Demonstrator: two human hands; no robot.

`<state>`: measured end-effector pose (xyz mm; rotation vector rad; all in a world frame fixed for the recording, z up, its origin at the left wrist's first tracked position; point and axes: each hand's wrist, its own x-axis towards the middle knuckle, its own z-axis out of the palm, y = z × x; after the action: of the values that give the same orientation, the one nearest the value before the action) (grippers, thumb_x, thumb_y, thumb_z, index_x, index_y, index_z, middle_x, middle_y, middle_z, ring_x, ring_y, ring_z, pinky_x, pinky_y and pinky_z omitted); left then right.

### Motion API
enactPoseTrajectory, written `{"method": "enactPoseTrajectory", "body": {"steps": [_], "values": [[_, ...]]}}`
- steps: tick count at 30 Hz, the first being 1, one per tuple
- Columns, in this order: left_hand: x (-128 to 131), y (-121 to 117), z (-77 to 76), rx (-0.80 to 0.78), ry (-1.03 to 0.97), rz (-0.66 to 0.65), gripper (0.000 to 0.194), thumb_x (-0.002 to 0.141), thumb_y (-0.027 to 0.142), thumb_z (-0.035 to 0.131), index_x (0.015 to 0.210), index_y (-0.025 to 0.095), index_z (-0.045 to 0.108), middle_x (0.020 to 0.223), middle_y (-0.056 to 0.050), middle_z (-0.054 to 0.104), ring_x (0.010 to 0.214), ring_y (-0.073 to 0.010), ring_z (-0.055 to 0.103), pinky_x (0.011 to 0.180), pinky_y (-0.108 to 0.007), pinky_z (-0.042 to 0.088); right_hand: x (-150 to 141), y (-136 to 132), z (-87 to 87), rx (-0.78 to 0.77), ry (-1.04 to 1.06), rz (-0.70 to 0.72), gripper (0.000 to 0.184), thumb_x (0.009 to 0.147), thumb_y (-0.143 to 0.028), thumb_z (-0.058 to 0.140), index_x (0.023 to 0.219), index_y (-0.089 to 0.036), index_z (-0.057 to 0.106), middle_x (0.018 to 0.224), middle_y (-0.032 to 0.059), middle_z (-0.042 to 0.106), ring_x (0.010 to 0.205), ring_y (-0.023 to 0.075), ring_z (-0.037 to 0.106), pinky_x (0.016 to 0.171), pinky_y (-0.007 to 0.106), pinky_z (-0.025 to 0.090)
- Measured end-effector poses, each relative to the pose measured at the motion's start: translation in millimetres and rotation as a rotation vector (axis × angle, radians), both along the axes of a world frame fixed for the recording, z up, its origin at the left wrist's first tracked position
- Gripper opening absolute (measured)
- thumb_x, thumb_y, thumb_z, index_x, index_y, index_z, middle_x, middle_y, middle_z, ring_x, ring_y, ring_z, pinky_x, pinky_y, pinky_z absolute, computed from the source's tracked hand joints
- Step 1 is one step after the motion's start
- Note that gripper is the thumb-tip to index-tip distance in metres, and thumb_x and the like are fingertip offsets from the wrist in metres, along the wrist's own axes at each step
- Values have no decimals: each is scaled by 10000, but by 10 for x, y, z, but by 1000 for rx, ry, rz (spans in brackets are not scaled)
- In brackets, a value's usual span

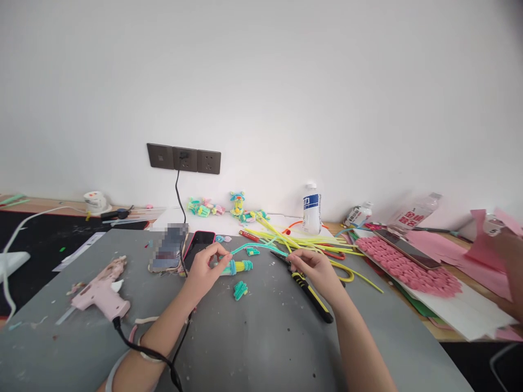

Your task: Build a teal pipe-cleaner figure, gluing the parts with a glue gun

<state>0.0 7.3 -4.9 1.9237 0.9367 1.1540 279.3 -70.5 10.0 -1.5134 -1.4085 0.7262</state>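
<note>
A thin teal pipe cleaner (258,245) bows slightly upward between my two hands. My left hand (209,265) pinches one end, fingers closed. The other end is in the fingertips of my right hand (312,267). Black-and-yellow pliers (312,298) lie on the grey mat partly under my right hand. Below the pipe cleaner are a teal-and-yellow rolled piece (237,267), partly hidden by my left hand, a small teal piece (253,251) and a coiled teal piece (241,290). Yellow pipe cleaners (314,238) are heaped behind my right hand.
A pink glue gun (104,294) lies at left, its black cord crossing my left forearm. Two phones (168,247) lie behind my left hand. Finished fuzzy figures (237,204) and a white bottle (312,209) stand by the wall. Another person's hand (510,256) is at right, near pink sheets.
</note>
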Motion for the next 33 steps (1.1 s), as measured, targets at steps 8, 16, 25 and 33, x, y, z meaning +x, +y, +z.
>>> {"method": "enactPoseTrajectory", "body": {"steps": [8, 16, 25, 33], "values": [[12, 21, -41, -20, -70, -63, 265, 898, 389, 590, 766, 183, 691, 750, -38, 612, 703, -175, 533, 637, -280, 416, -503, -37, -6, -162, 263, 320, 410, 829, -583, 688, 733, -206, 557, 701, 10, 687, 587, 140, 524, 588, 272, 396], [12, -9, -99, -391, -119, -401, 335, 851, 471, 691, 750, 152, 721, 661, 7, 575, 472, -82, 470, 483, -236, 419, -826, 256, -80, -96, 533, 299, 430, 747, -604, 761, 812, -206, 610, 621, -16, 618, 563, 135, 521, 545, 253, 379], [24, -15, -61, -563, -279, -341, 333, 793, 473, 761, 859, 148, 730, 639, 6, 609, 544, -105, 543, 522, -232, 482, -797, 317, -152, -60, 495, 286, 494, 869, -654, 587, 670, -210, 499, 586, -45, 454, 503, 105, 375, 502, 247, 328], [3, 3, -63, -577, -172, -327, 324, 725, 457, 800, 777, 140, 761, 683, -34, 669, 530, -112, 532, 493, -245, 494, -554, 352, 229, 303, -301, 220, 530, 852, -381, 701, 1343, -287, 526, 1169, 80, 661, 1077, 268, 614, 947, 437, 480]]}}
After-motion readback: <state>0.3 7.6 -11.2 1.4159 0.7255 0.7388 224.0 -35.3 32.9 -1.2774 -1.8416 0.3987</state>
